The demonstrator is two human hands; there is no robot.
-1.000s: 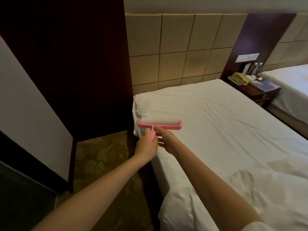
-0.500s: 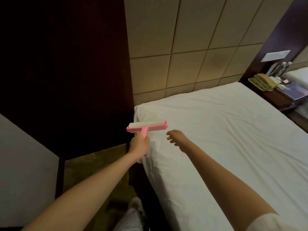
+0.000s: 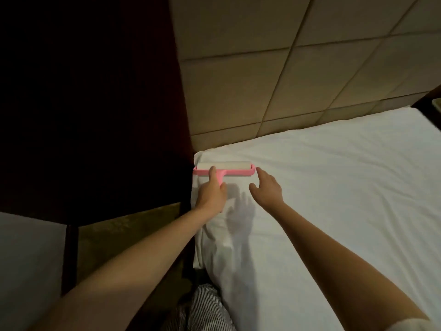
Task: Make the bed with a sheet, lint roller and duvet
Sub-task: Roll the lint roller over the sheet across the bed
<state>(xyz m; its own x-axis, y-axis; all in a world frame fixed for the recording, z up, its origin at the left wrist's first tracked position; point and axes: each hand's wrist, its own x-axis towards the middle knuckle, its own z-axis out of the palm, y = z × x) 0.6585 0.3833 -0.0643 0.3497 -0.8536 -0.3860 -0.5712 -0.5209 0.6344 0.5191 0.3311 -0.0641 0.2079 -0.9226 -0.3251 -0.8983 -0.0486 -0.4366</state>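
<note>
A pink lint roller (image 3: 235, 170) with a wide white roll lies against the white sheet (image 3: 334, 187) at the bed's head corner on the left side. My left hand (image 3: 211, 194) grips its pink handle, thumb up near the crossbar. My right hand (image 3: 267, 187) hovers just right of the roller's end, fingers relaxed and spread, holding nothing. The sheet covers the mattress and hangs in folds over the near left edge. No duvet is in view.
A padded beige headboard wall (image 3: 286, 80) runs behind the bed. A dark wooden panel (image 3: 95, 103) stands to the left, with patterned carpet (image 3: 133, 232) below it. My striped trouser leg (image 3: 205, 306) is against the bed's side.
I have moved closer to the bed's head corner. The roller went from in the air down onto the sheet. My right hand let go of it earlier and now hovers beside it.
</note>
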